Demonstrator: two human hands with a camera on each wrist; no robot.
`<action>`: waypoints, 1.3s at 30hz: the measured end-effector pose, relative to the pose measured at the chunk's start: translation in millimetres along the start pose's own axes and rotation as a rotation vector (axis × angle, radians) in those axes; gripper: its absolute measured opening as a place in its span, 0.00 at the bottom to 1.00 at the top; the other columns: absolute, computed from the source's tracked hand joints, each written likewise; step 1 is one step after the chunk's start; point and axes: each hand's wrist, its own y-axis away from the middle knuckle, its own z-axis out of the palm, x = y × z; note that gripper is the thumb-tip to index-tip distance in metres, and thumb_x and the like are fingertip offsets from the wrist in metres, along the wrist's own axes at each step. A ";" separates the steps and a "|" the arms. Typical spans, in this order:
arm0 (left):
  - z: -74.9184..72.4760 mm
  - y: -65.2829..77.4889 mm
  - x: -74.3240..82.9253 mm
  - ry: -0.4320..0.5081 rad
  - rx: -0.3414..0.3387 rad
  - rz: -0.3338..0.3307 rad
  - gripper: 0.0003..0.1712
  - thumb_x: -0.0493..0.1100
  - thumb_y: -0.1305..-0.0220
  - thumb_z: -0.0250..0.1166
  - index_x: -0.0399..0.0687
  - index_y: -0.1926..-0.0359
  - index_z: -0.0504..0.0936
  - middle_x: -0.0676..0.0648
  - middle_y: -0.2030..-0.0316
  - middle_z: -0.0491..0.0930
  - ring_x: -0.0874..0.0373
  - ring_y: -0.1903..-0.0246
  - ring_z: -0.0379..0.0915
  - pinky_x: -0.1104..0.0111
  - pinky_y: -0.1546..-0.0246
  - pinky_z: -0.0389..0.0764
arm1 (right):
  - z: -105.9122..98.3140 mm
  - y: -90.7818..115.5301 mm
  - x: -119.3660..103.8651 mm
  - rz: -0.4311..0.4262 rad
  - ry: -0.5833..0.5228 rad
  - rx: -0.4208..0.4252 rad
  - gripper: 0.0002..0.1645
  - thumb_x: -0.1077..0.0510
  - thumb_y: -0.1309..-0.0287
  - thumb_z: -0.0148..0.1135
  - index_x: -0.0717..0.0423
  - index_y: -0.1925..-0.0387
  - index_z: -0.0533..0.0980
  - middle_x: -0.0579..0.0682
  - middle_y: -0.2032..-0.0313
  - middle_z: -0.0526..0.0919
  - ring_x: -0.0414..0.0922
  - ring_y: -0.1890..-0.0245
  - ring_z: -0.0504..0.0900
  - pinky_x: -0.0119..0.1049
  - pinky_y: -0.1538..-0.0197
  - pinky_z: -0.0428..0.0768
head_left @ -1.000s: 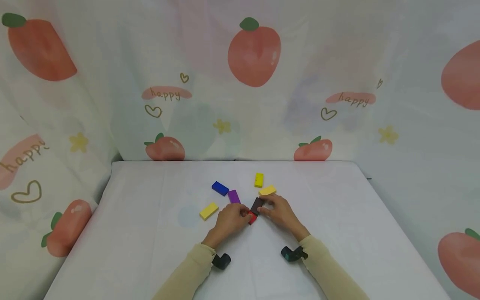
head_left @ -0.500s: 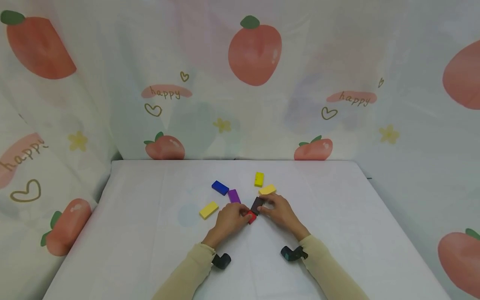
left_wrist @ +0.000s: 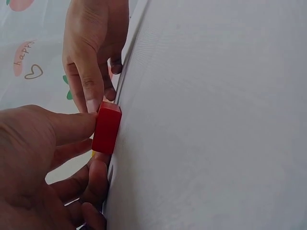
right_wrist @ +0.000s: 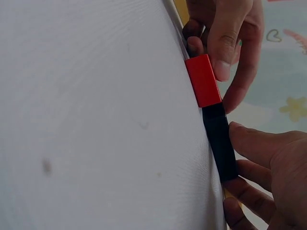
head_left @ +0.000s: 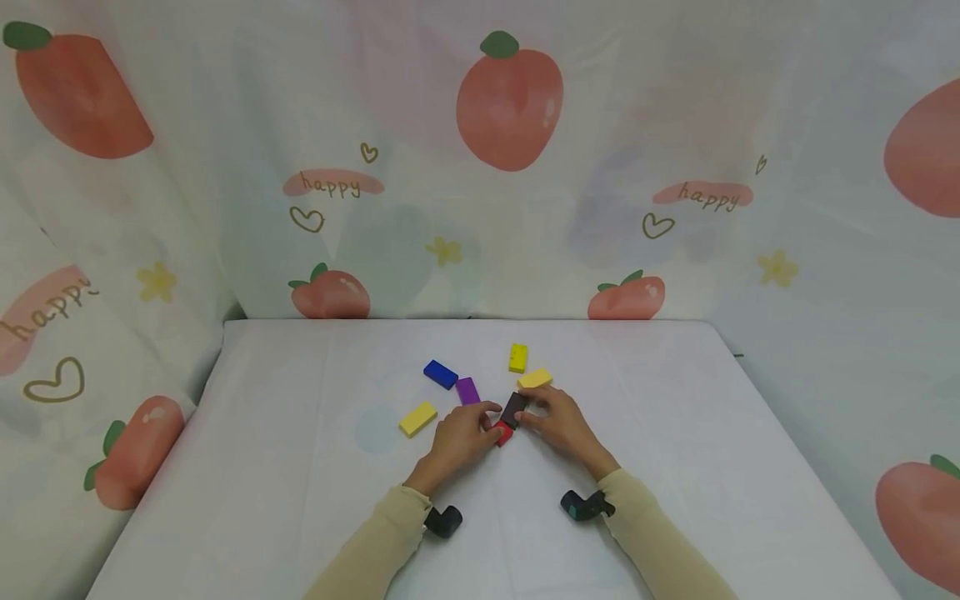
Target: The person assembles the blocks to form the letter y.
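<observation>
A red block (head_left: 504,433) lies end to end with a black block (head_left: 514,410) on the white table. My left hand (head_left: 459,437) holds the red block, its thumb on the block; the left wrist view shows the thumb against one edge of the red block (left_wrist: 107,128). My right hand (head_left: 561,423) grips the black block between thumb and fingers. In the right wrist view the black block (right_wrist: 219,141) touches the end of the red block (right_wrist: 204,80). Part of the red block is hidden by the left thumb in the head view.
A purple block (head_left: 468,391) touches or nearly touches a blue block (head_left: 440,374) beyond my left hand. One yellow block (head_left: 417,419) lies to the left. Another yellow block (head_left: 518,357) and a pale yellow block (head_left: 536,379) lie beyond my right hand.
The left index finger has lifted and straightened slightly away from the red block, while the thumb stays on it. The right hand and the black block look nearly unmoved.
</observation>
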 end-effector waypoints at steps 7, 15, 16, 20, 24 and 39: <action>-1.2 0.7 -0.1 -0.026 -0.016 0.027 0.22 0.49 0.37 0.67 0.60 0.41 0.80 0.57 0.72 0.78 0.63 0.75 0.68 0.72 0.75 0.66 | -0.1 -0.8 1.2 0.002 0.003 0.001 0.29 0.50 0.45 0.71 0.52 0.41 0.78 0.54 0.46 0.82 0.53 0.49 0.79 0.53 0.44 0.75; -1.1 1.6 0.6 -0.025 -0.014 0.013 0.21 0.49 0.37 0.67 0.61 0.42 0.81 0.57 0.72 0.78 0.63 0.76 0.68 0.72 0.76 0.65 | -0.3 -0.1 -1.4 0.009 0.001 0.001 0.29 0.50 0.45 0.71 0.51 0.41 0.78 0.53 0.46 0.82 0.51 0.50 0.78 0.51 0.45 0.76; -1.0 1.4 0.6 -0.023 -0.013 0.013 0.21 0.49 0.37 0.67 0.61 0.42 0.82 0.57 0.73 0.78 0.63 0.76 0.68 0.72 0.76 0.65 | -0.6 0.0 -1.3 0.012 0.002 0.000 0.29 0.50 0.45 0.71 0.51 0.41 0.78 0.53 0.47 0.82 0.51 0.50 0.78 0.51 0.45 0.76; -1.3 1.5 0.7 -0.007 -0.017 0.004 0.21 0.49 0.37 0.67 0.62 0.42 0.82 0.57 0.73 0.77 0.63 0.76 0.68 0.72 0.77 0.66 | -1.7 0.3 0.1 0.000 0.008 0.001 0.29 0.50 0.45 0.71 0.52 0.42 0.78 0.53 0.47 0.83 0.51 0.51 0.79 0.51 0.46 0.77; -1.1 1.9 0.6 -0.003 -0.010 0.002 0.21 0.49 0.37 0.67 0.62 0.43 0.82 0.57 0.73 0.78 0.63 0.76 0.68 0.72 0.77 0.66 | -3.9 0.6 1.1 -0.006 -0.006 0.007 0.27 0.50 0.45 0.71 0.52 0.43 0.79 0.52 0.48 0.83 0.50 0.51 0.80 0.50 0.46 0.77; -1.5 0.6 0.2 -0.005 -0.009 0.008 0.20 0.49 0.38 0.67 0.63 0.43 0.83 0.57 0.73 0.78 0.63 0.77 0.68 0.72 0.78 0.67 | -26.7 3.5 -3.6 -0.003 -0.056 0.044 0.24 0.51 0.42 0.68 0.53 0.45 0.79 0.53 0.49 0.83 0.52 0.50 0.79 0.51 0.47 0.78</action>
